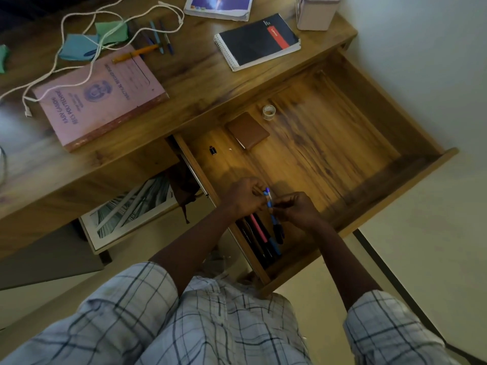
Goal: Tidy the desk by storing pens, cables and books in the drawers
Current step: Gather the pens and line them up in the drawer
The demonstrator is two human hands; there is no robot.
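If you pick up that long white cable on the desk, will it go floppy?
Probably floppy: the white cable already lies in loose loops. It would likely dangle and drag across the pink book, maybe snagging the pens beside it.

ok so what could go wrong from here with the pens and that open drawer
1. The blue pen is only pinched between the left hand and right hand above the drawer; a slip could send it rolling away from the stored pens in the near corner.
2. The white cable lies across the pink record book, so lifting the book may drag the cable and nearby orange pen off the desk.
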